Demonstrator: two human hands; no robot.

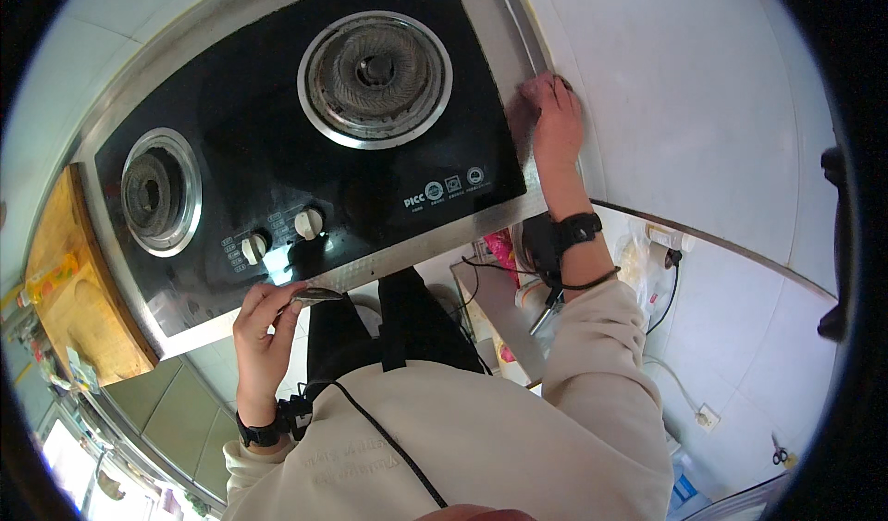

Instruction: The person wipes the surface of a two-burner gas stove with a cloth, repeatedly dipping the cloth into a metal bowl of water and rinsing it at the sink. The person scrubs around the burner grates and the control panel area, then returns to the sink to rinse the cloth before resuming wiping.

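Note:
My right hand (559, 122) presses a reddish-pink cloth (530, 92) onto the stainless steel counter strip (501, 42), where it meets the white tiled wall. The cloth lies mostly under my fingers. At the front edge of the counter, my left hand (262, 316) pinches a thin, shiny metal piece (319, 295); seen nearly edge-on, its exact kind is unclear. Between my hands lies a gas cooktop with a black glass top (243, 119). It has a large right burner (376, 70), a left burner (152, 191) and two pale knobs (309, 223).
A wooden cutting board (90, 313) stands left of the cooktop, with a yellow-orange packet (52, 278) on it. White tiled wall (680, 91) rises close on the right. Below the counter at right are a shelf (503, 320), bags and cables. Scissors (779, 450) hang on the wall.

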